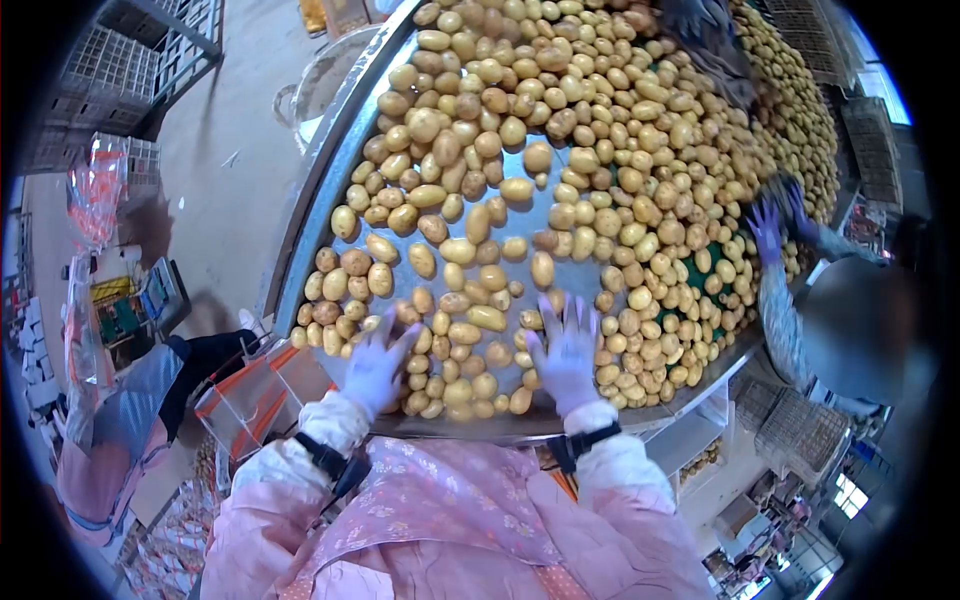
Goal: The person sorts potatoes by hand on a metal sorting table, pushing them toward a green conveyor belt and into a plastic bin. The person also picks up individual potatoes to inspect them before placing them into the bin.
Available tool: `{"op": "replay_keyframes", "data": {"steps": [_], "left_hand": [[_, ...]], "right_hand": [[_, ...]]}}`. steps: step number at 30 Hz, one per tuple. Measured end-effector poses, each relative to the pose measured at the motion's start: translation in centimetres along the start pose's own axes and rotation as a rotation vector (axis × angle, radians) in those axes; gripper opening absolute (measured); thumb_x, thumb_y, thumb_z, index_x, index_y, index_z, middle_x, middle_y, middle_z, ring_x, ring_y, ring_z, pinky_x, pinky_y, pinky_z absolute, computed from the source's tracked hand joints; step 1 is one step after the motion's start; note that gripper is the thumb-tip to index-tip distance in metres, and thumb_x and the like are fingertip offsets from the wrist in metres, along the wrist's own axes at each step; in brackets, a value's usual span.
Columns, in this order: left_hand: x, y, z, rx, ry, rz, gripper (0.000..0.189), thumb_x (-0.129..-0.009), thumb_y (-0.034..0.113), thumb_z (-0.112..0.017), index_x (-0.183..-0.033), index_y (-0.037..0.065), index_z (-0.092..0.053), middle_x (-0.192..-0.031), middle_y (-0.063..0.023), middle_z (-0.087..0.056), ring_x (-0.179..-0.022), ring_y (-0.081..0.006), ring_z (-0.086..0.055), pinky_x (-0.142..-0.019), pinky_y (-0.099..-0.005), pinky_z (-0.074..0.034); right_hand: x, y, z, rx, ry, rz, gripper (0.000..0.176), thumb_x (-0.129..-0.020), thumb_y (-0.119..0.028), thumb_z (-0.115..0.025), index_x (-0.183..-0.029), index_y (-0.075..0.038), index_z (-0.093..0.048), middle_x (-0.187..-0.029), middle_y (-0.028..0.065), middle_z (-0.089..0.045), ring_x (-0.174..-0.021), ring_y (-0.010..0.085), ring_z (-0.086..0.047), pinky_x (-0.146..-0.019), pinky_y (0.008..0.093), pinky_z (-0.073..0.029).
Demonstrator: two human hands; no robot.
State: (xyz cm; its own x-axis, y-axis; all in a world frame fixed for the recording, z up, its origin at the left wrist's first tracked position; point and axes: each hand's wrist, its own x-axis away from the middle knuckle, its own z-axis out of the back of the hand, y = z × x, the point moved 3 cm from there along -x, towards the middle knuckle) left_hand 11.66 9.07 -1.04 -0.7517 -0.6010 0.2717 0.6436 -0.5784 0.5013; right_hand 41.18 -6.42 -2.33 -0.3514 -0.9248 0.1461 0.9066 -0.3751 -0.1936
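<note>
Left hand [375,365] and right hand [567,350] lie open, grip empty, on potatoes [487,318]; best sweep lightly, fingers spread, avoiding bruises.

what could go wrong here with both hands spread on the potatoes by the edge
1. The potatoes are heaped right up to the near edge of the metal table, so a sweep by the left hand or right hand might roll some off.
2. A co-worker's gloved hand works the same heap on the right; reaching that way could bump it.
</note>
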Motion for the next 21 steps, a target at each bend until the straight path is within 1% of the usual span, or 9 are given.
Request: {"op": "replay_keyframes", "data": {"steps": [2, 5, 8, 10, 12, 14, 17, 18, 21], "left_hand": [[3.3, -2.7, -2.1, 0.090, 0.060, -0.053, 0.057, -0.088, 0.004, -0.063, -0.144, 0.016, -0.061, -0.148, -0.0199, -0.056, -0.124, -0.0374, -0.061, -0.100, -0.0474, -0.052], [4.8, -2.7, -2.1, 0.527, 0.114, 0.301, 0.045, -0.099, 0.011, -0.059, -0.144, 0.008, -0.057, -0.137, -0.0181, -0.062, -0.123, -0.0373, -0.061, -0.105, -0.0456, -0.049], [3.3, 4.4, -1.1, 1.198, -0.040, 0.565, 0.040, -0.110, 0.024, -0.049, -0.143, 0.004, -0.056, -0.131, -0.0180, -0.064, -0.121, -0.0340, -0.063, -0.106, -0.0431, -0.049], [2.8, 7.7, -3.7, 0.863, -0.220, 0.007, 0.047, -0.113, 0.034, -0.042, -0.146, 0.003, -0.054, -0.125, -0.0177, -0.066, -0.117, -0.0293, -0.065, -0.105, -0.0413, -0.050], [3.2, 9.2, -8.4, 0.771, -0.470, -0.110, 0.046, -0.103, 0.030, -0.056, -0.138, 0.000, -0.056, -0.129, -0.0224, -0.064, -0.117, -0.0348, -0.065, -0.103, -0.0444, -0.051], [-0.4, 13.9, -0.1, 0.169, -0.747, -0.307, 0.024, -0.100, 0.013, -0.059, -0.122, 0.006, -0.066, -0.112, -0.0183, -0.068, -0.108, -0.0400, -0.065, -0.095, -0.0468, -0.053], [-5.5, 11.0, -2.9, 0.112, -0.013, -0.486, 0.037, -0.090, 0.022, -0.065, -0.127, 0.018, -0.067, -0.127, -0.0156, -0.064, -0.116, -0.0370, -0.063, -0.097, -0.0458, -0.054], [-7.5, 10.2, -3.4, 0.104, 0.153, -0.507, 0.035, -0.092, 0.023, -0.063, -0.127, 0.023, -0.068, -0.127, -0.0132, -0.065, -0.118, -0.0340, -0.063, -0.097, -0.0451, -0.054], [-10.0, 8.3, -6.4, -0.245, -0.021, -0.523, 0.033, -0.092, 0.018, -0.061, -0.125, 0.018, -0.069, -0.123, -0.0123, -0.066, -0.117, -0.0322, -0.064, -0.094, -0.0465, -0.054]], "right_hand": [[6.4, -1.1, -1.0, -0.041, -0.102, -0.084, 0.069, -0.092, -0.038, -0.072, -0.155, -0.017, -0.052, -0.160, 0.0300, -0.040, -0.145, 0.0482, -0.039, -0.118, 0.0578, -0.034], [10.4, -5.8, 0.5, -0.373, -0.039, -0.201, 0.071, -0.095, -0.036, -0.070, -0.159, -0.016, -0.046, -0.160, 0.0343, -0.038, -0.147, 0.0508, -0.037, -0.119, 0.0583, -0.033], [9.8, -10.8, 0.9, -0.649, 0.110, -0.020, 0.070, -0.090, -0.026, -0.072, -0.155, -0.013, -0.049, -0.157, 0.0289, -0.044, -0.135, 0.0461, -0.051, -0.112, 0.0538, -0.042], [9.1, -12.5, -0.1, -0.748, -0.025, 0.033, 0.067, -0.087, -0.021, -0.073, -0.150, -0.012, -0.053, -0.154, 0.0252, -0.048, -0.126, 0.0415, -0.057, -0.106, 0.0497, -0.048], [12.1, -10.3, -3.7, -0.666, 0.147, -0.136, 0.053, -0.086, -0.013, -0.071, -0.138, -0.007, -0.060, -0.131, 0.0176, -0.060, -0.111, 0.0352, -0.063, -0.092, 0.0449, -0.054], [16.8, -6.8, -2.6, -0.810, 0.195, -0.456, 0.041, -0.093, -0.012, -0.067, -0.134, -0.005, -0.061, -0.116, 0.0119, -0.063, -0.102, 0.0266, -0.064, -0.085, 0.0390, -0.055], [26.0, -2.9, -0.1, -1.083, 0.417, -0.864, 0.026, -0.105, -0.013, -0.058, -0.129, -0.003, -0.063, -0.100, 0.0016, -0.060, -0.086, 0.0105, -0.058, -0.076, 0.0266, -0.052], [29.9, -0.9, -0.2, -0.909, 0.487, -0.818, 0.026, -0.107, -0.014, -0.057, -0.130, -0.003, -0.063, -0.101, 0.0008, -0.059, -0.085, 0.0088, -0.057, -0.075, 0.0248, -0.051], [39.7, 3.6, 1.7, -0.646, 0.587, -1.005, 0.031, -0.109, -0.019, -0.056, -0.131, 0.001, -0.063, -0.109, 0.0057, -0.065, -0.096, 0.0132, -0.060, -0.086, 0.0279, -0.051]]}}
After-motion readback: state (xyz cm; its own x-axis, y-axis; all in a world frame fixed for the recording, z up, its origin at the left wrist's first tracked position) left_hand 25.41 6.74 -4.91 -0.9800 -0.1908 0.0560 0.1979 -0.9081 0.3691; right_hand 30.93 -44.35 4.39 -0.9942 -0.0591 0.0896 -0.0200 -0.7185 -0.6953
